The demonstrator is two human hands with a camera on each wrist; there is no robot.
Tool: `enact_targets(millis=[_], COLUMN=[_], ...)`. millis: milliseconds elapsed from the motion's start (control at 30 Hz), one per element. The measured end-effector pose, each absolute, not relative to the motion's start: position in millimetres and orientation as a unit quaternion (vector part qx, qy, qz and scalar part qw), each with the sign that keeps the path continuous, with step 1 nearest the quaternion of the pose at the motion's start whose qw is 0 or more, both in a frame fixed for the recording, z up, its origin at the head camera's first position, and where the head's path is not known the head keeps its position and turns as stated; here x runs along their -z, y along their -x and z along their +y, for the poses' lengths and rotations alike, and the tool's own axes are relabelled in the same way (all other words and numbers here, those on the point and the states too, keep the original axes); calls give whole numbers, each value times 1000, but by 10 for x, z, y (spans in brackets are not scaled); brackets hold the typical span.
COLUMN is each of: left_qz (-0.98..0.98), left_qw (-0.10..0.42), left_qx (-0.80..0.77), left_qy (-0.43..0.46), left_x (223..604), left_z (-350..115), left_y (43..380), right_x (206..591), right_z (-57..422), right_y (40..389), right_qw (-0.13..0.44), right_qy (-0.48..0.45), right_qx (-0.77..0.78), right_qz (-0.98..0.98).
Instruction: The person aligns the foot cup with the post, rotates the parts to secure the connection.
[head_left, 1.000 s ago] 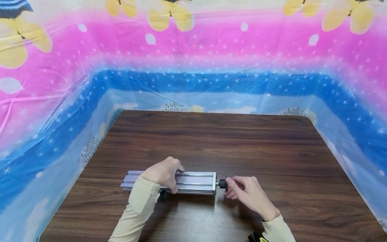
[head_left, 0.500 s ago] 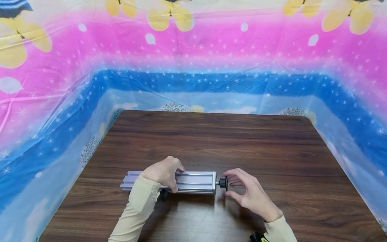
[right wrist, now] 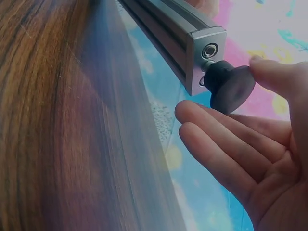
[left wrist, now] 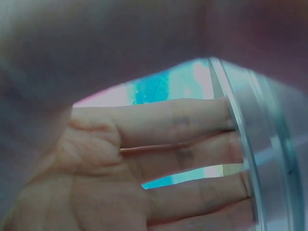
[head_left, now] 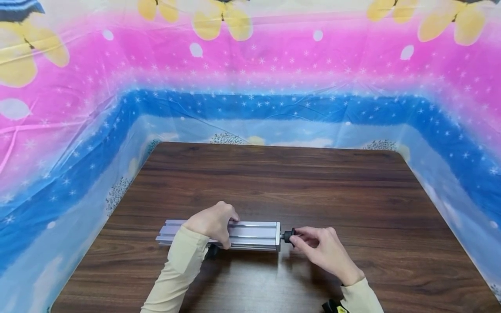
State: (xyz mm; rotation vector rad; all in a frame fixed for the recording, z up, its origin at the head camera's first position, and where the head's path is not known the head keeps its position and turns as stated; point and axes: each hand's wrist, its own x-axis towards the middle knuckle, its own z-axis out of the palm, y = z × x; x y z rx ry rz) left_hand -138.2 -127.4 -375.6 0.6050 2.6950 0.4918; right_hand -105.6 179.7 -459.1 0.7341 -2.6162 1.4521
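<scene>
A silver aluminium profile (head_left: 254,230) lies lengthwise on the table. My left hand (head_left: 209,224) grips it from above, thumb on the near side and fingers over the far side. In the left wrist view those fingers (left wrist: 183,120) reach to the metal edge. From the plate (right wrist: 197,72) at the profile's right end sticks a threaded stud with a black levelling foot (head_left: 288,236). My right hand (head_left: 326,248) pinches the foot's round base between thumb and fingers. The right wrist view has the thumb at the rim of the base and two fingers extended below it.
The dark wood table (head_left: 274,182) has a patterned cloth (head_left: 250,104) hung around its back and sides. A black part (head_left: 212,251) shows beside the left wrist, and a black and yellow device (head_left: 332,306) sits by the right cuff.
My right hand's fingers were at the foot, spread apart off it half a second ago, and have come together on it again. The left hand and the profile stay put.
</scene>
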Motion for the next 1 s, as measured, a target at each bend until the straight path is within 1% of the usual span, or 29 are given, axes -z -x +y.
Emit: enact_targets(millis=[100,200,300,433,567,800,1000], left_qz=[948,948,947,946,945,940,937], left_qw=[172,176,175,169,162,147,149], left_qx=[-174,-175,-178,-181,-179,-180,-185], left_qy=[-204,-198,-203,-211,-222,-251,-257], left_x=[3751,3751,3753,3747,3746,3763,3764], left_z=[-1260,-1252,-1256,-1265,-1274,-1299,-1302], left_y=[1377,1362,1349,1342,1342,1347,1337], right_x=[4576,4568,4578,4601,4601,4607,4631], right_z=[1785,1801,1830,1862,1860,1837,1816], right_y=[1051,1043,1030,1026,1035,1035,1030], right_qw=[8,-1,23,72,89,114,109], right_qy=[-211,-203,-225,-290,-330,-337,-316], right_qx=[-472,-472,-474,-472,-483,-485,-485], right_qz=[-856,-858,-851,-829,-806,-799,-808])
